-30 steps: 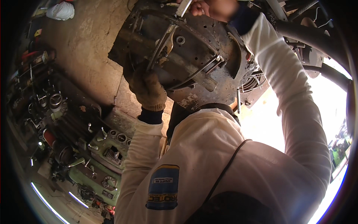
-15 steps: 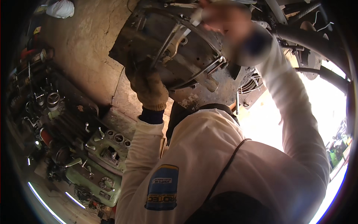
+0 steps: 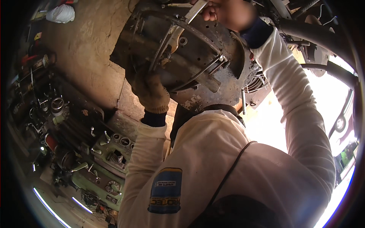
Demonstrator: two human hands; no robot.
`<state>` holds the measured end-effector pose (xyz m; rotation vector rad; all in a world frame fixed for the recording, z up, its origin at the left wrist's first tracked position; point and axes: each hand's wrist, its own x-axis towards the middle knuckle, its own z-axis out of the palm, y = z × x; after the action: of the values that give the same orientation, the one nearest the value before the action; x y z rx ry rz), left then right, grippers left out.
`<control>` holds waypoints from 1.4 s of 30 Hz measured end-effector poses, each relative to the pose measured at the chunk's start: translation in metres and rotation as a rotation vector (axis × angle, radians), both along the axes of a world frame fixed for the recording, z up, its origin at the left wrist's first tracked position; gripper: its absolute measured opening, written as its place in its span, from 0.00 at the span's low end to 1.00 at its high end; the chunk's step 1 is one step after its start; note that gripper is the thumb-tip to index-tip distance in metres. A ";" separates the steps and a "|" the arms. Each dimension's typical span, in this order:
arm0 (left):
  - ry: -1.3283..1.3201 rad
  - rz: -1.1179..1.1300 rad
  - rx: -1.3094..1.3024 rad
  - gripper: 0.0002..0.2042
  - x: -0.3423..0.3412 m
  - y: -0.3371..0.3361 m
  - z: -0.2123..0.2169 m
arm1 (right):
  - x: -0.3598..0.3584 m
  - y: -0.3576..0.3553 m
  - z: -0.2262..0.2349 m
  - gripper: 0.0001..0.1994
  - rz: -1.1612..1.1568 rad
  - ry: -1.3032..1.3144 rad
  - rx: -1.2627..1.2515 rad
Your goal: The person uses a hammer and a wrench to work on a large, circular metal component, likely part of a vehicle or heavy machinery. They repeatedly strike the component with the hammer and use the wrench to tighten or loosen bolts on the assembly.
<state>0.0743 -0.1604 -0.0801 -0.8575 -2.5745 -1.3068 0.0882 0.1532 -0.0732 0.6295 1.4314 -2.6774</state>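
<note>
My left hand (image 3: 153, 93), in a tan work glove, is closed at the lower left of a frame of curved metal rods (image 3: 203, 40); its fingertips are lost in shadow. The frame lies over a dark, stained metal plate (image 3: 195, 97) with small holes. My right hand (image 3: 235, 15) is bare, partly blurred, at the top of the view. Its fingers are curled at the upper end of a flat, shiny metal bar (image 3: 194, 12), which slants down across the frame. A curved piece with a tan edge (image 3: 175, 41) sits beneath the bar, beside a small ring (image 3: 183, 40). A short tube (image 3: 213, 84) lies lower right.
A green machine (image 3: 97, 184) with levers and dials stands at the left. A white bag (image 3: 61, 13) lies at the upper left. Thick dark pipes (image 3: 308, 32) cross the upper right, above a coil of metal rod (image 3: 255, 83). Bright daylight enters from the right.
My right hand has shifted slightly up and left and is less blurred, with the flat bar's end now showing beside its fingers. My left hand keeps its place on the frame.
</note>
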 end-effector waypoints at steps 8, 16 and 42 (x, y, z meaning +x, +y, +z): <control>-0.069 -0.006 0.113 0.28 -0.001 0.001 -0.005 | -0.055 0.008 -0.015 0.16 0.298 0.102 -0.062; 0.015 -0.021 0.128 0.27 -0.005 0.006 -0.003 | -0.109 -0.017 -0.028 0.17 0.436 0.070 0.007; 0.025 -0.026 0.095 0.29 -0.004 0.002 -0.003 | -0.020 -0.004 -0.011 0.19 0.098 0.057 0.045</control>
<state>0.0705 -0.1580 -0.0831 -0.8875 -2.4684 -1.4036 0.0683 0.1493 -0.0841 0.4761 1.4984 -2.6149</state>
